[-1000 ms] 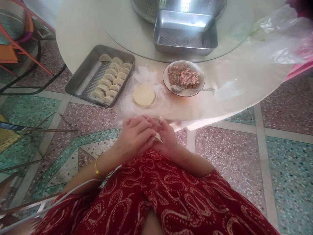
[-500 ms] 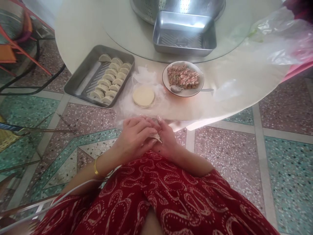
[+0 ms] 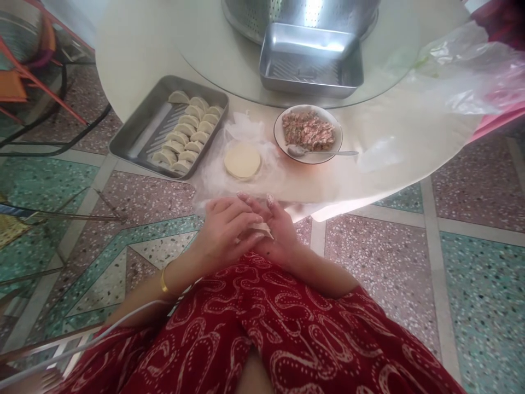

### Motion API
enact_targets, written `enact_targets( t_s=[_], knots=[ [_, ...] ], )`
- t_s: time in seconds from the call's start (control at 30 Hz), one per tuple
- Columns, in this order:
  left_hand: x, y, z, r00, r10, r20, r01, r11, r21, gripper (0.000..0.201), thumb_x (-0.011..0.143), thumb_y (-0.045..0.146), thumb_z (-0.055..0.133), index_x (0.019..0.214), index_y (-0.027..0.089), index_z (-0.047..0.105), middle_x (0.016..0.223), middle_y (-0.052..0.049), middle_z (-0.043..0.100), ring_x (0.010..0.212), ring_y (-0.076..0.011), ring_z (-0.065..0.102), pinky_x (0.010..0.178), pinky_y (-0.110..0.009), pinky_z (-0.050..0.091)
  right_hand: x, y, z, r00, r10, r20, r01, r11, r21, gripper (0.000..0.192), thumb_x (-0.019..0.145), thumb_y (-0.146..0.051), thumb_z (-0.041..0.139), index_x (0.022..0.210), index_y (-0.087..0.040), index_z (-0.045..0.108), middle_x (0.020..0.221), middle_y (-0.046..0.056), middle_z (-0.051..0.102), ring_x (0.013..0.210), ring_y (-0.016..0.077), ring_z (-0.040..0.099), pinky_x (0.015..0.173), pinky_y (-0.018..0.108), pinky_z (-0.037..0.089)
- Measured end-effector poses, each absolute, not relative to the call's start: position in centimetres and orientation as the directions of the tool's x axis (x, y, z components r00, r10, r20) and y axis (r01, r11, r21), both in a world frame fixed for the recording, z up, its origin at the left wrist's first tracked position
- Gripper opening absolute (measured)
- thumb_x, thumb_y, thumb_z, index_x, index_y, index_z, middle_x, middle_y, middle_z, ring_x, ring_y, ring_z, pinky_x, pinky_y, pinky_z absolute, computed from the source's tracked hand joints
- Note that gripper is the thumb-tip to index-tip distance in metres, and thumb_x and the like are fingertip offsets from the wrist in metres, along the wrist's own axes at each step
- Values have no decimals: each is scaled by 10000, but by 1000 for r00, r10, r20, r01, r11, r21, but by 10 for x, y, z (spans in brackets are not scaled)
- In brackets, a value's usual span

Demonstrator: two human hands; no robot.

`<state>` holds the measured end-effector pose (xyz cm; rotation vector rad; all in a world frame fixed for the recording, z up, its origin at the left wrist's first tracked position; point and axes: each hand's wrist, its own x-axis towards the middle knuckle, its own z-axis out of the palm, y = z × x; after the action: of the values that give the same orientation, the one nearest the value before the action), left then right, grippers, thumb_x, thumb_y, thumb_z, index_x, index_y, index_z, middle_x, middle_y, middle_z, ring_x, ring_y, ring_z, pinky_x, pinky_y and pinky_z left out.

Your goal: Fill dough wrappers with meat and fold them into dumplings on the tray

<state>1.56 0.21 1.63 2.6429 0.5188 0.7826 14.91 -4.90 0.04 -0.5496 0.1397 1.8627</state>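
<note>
My left hand [image 3: 223, 232] and my right hand [image 3: 279, 232] are pressed together over my lap, both closed on a small pale dumpling [image 3: 262, 229] of which only an edge shows between the fingers. Just beyond them, on the table's near edge, lies a stack of round dumpling wrappers [image 3: 241, 160] on thin white plastic. A bowl of minced filling [image 3: 308, 131] with a metal spoon [image 3: 320, 152] stands to the right of the wrappers. To the left, a metal tray [image 3: 135, 139] holds several folded dumplings [image 3: 186, 137] in rows.
An empty metal tray [image 3: 311, 65] sits on a glass turntable [image 3: 213, 49] farther back, with a perforated steel pot [image 3: 262, 13] behind it. A clear plastic bag [image 3: 471, 65] lies at the right. Chair frames [image 3: 33, 98] stand on the terrazzo floor at left.
My hands stay together on the dumpling, with only small finger shifts. The view has drifted slightly.
</note>
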Motion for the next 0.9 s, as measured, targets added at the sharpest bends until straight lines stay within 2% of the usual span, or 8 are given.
enact_targets(
  t_s=[0.13, 0.37, 0.57, 0.73, 0.9],
  knots=[
    [9, 1, 13, 755, 459, 468, 293, -875, 386, 92, 846, 181, 671, 893, 207, 596, 941, -21, 716, 896, -197, 636, 811, -388, 430, 150, -49, 3, -268, 853, -448, -920, -365, -142, 468, 979, -470, 249, 1113, -195, 603, 749, 24, 657, 639, 144, 577, 580, 252, 519],
    [11, -2, 11, 753, 412, 514, 293, -908, 298, 117, 837, 138, 654, 828, 208, 561, 903, 0, 715, 887, -188, 632, 803, -383, 418, 147, -49, 5, -253, 847, -468, -927, -350, -132, 485, 980, -466, 228, 1083, -192, 615, 730, 33, 661, 596, 142, 542, 542, 266, 516],
    [10, -2, 15, 752, 416, 511, 282, -904, 321, 116, 835, 171, 655, 910, 206, 575, 908, -19, 708, 892, -200, 635, 792, -387, 423, 148, -51, 7, -238, 850, -470, -928, -341, -148, 498, 983, -468, 209, 1072, -195, 616, 715, 18, 649, 639, 141, 584, 589, 255, 532],
    [13, 0, 18, 787, 366, 497, 239, -923, 301, 53, 857, 156, 618, 835, 196, 591, 867, -19, 693, 880, -193, 607, 769, -371, 422, 147, -53, 1, -257, 856, -449, -909, -372, -189, 464, 979, -457, 251, 1118, -199, 610, 777, 15, 686, 621, 139, 575, 582, 249, 517],
    [13, 0, 17, 803, 369, 469, 227, -916, 332, 38, 864, 173, 606, 835, 198, 609, 873, -27, 691, 908, -202, 601, 788, -381, 431, 146, -53, -3, -257, 860, -441, -915, -363, -174, 439, 976, -454, 282, 1107, -195, 612, 794, 16, 686, 615, 134, 590, 593, 249, 529]
  ],
)
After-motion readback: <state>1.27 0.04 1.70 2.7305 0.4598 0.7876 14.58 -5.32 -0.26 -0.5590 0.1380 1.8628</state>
